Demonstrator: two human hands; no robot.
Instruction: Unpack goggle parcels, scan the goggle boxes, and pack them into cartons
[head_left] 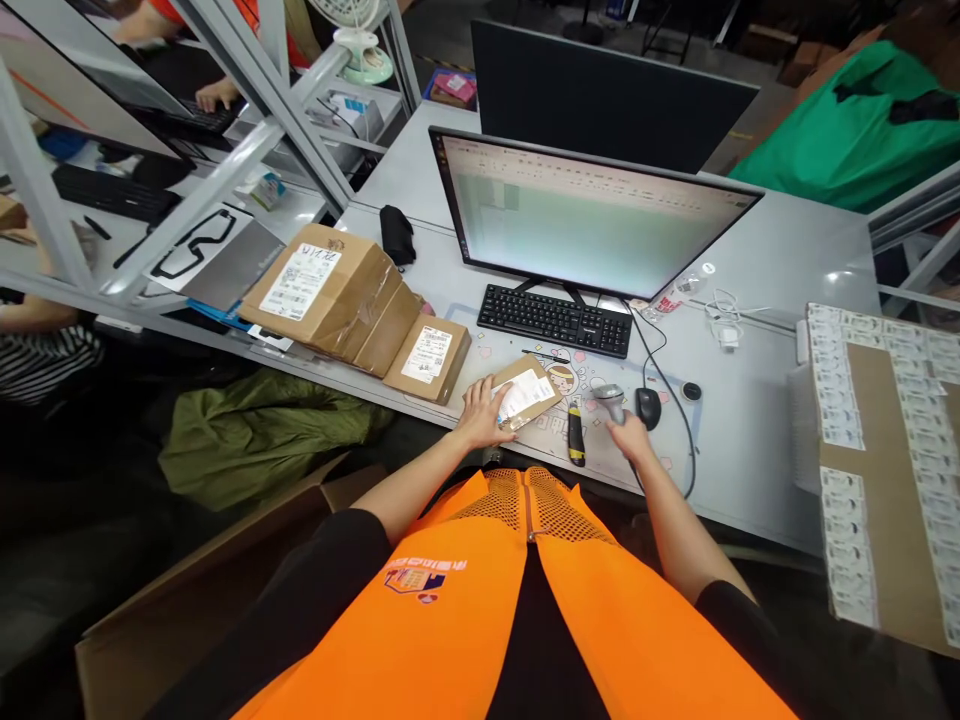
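My left hand (481,415) holds the left end of a small flat cardboard box (546,368), with its fingers at the far edge and the thumb near the white label on top. The box lies tilted on the printed desk mat. In my right hand (631,440) is the handle of a grey barcode scanner (609,394), its head pointing away from me. Between the two hands lies a yellow and black utility knife (575,432). A black pen (546,355) lies just beyond the box.
Taped, labelled boxes (322,290) and a smaller box (429,358) stand at left. A keyboard (555,320) sits below the lit monitor (585,220); a mouse (647,408) and cable lie right. A label-covered cardboard panel (892,480) stands far right. Another person's hand (217,94) is beyond the frame.
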